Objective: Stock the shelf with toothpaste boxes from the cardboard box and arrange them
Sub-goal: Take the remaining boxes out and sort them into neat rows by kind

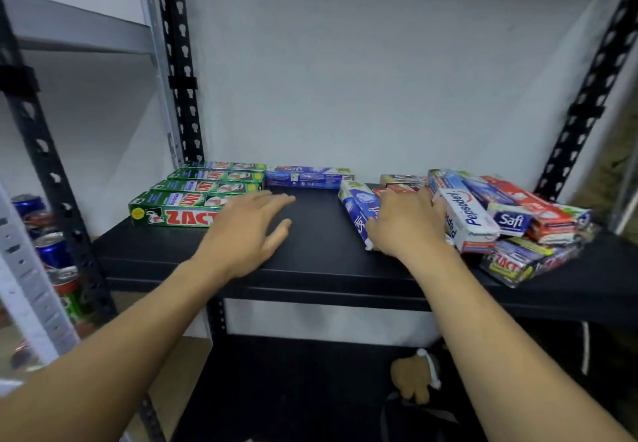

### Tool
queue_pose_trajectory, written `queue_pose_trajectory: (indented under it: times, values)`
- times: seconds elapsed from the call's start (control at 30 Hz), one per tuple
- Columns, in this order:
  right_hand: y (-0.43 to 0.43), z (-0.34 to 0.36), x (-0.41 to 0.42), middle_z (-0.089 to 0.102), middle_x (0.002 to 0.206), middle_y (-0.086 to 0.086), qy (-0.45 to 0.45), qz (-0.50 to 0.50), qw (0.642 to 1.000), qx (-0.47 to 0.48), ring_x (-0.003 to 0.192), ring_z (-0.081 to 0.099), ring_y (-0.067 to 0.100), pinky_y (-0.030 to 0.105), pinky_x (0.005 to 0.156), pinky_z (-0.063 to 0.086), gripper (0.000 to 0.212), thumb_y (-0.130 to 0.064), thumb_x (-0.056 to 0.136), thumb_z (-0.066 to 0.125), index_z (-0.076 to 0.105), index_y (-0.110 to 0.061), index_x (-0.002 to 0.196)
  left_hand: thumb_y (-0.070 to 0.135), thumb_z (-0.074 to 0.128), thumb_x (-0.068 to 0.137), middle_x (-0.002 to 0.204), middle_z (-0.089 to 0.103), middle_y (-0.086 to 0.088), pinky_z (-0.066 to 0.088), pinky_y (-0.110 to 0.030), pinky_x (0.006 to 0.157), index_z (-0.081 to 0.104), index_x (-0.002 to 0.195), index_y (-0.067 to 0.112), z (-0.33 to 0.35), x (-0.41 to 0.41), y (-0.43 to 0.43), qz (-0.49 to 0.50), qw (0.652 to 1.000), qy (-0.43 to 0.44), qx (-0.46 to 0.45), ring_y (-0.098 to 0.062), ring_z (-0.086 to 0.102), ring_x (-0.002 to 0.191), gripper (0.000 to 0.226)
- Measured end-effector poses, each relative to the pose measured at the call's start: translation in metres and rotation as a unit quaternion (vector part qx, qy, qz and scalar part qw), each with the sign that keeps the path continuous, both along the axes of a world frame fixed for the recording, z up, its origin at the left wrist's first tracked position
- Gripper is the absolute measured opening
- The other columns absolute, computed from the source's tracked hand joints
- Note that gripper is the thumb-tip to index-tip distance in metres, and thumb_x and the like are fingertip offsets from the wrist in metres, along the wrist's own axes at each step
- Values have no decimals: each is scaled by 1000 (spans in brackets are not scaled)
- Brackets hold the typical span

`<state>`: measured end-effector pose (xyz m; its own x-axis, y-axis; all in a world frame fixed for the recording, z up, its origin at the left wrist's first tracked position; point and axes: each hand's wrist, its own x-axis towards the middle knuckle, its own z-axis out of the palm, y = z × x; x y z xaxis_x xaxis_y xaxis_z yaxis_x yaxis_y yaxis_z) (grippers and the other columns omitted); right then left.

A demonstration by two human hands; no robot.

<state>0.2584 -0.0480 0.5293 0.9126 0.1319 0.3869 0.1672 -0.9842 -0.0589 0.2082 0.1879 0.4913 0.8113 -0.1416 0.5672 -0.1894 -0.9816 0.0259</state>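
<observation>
Toothpaste boxes point(207, 186) in green lie in a neat row at the back left of the black shelf point(328, 265), with a blue box point(307, 179) just beside them. The left grip point(248, 231) is spread, palm down, over the front green box's end. The right grip point(407, 224) lies on the loose heap point(535, 224) at the right, fingers bent; whether it pinches a box cannot be told.

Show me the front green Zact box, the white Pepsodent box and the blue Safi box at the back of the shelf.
Front green Zact box point(186, 217): head view, on the red lettering of its front face.
White Pepsodent box point(471, 212): head view, on the blue brand name.
Blue Safi box at the back point(307, 179): head view, middle of its long side.
</observation>
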Motion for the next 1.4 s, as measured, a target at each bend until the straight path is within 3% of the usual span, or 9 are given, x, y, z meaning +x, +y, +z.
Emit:
queue_pose_trajectory:
  times: [0.17, 0.37, 0.57, 0.77, 0.87, 0.93, 1.07, 1.23, 1.4]
  values:
    - [-24, -15, -24, 63, 117, 5, -12, 26, 999, 20, 120, 38, 29, 45, 96, 30, 38, -47, 92, 48, 60, -23, 119, 50, 48, 94, 120, 69, 8, 48, -35, 99, 56, 133, 33, -15, 13, -58, -56, 974, 109, -190, -12, 62, 112, 43]
    - [-20, -23, -36, 62, 116, 12, -20, -5, 995, 95, 128, 28, 32, 46, 97, 23, 32, -31, 91, 53, 56, -16, 119, 30, 56, 98, 129, 65, 11, 34, 1, 85, 60, 133, 25, -11, 20, -93, -103, 918, 118, -365, 3, 58, 113, 36]
    - [-11, -19, -43, 54, 124, 16, 44, -7, 988, 147, 125, 26, 31, 42, 90, 18, 41, -27, 87, 61, 50, -15, 126, 29, 62, 94, 129, 64, 10, 40, -11, 88, 60, 131, 26, -8, 17, -91, -91, 910, 104, -391, -1, 61, 111, 38]
    - [-13, -17, -42, 56, 130, 15, 67, 28, 974, 215, 120, 49, 31, 36, 85, 44, 50, -21, 88, 63, 47, -12, 135, 33, 70, 87, 129, 64, 11, 46, -18, 92, 60, 130, 31, -9, 16, -87, -80, 909, 96, -397, -2, 63, 109, 43]
    - [-14, -12, -41, 58, 129, 13, 93, 46, 961, 258, 116, 55, 30, 32, 80, 45, 46, -13, 89, 57, 52, -11, 135, 33, 71, 87, 129, 64, 10, 49, -26, 97, 61, 129, 31, -9, 15, -86, -83, 909, 95, -397, -3, 63, 109, 44]
    - [-15, -10, -38, 65, 112, 11, 108, 67, 937, 325, 99, 61, 28, 29, 69, 44, 39, -8, 89, 52, 59, -11, 128, 33, 72, 86, 126, 65, 10, 50, -27, 98, 62, 128, 29, -9, 15, -86, -85, 909, 91, -398, -3, 63, 107, 43]
    - [-12, -15, -37, 62, 76, 6, 196, 104, 838, 498, 55, 54, 17, 24, 37, 34, 34, -12, 94, 57, 58, -15, 128, 34, 74, 84, 118, 70, 11, 51, -29, 99, 66, 125, 26, -12, 18, -84, -91, 909, 81, -397, 0, 64, 106, 42]
    - [-7, -22, -31, 65, 124, -7, 246, 161, 826, 481, 57, 58, 14, 23, 34, 33, 55, 4, 84, 45, 53, -14, 135, 50, 74, 81, 124, 66, 8, 40, -17, 88, 66, 125, 27, -14, 20, -84, -27, 940, 68, -334, -7, 57, 114, 51]
    - [-1, -30, -18, 68, 119, -7, 204, 182, 835, 478, 61, 60, 13, 23, 41, 45, 47, 4, 85, 50, 59, -17, 126, 43, 74, 79, 123, 67, -1, 45, -27, 91, 65, 125, 28, -12, 31, -84, 23, 943, 71, -323, -18, 58, 113, 49]
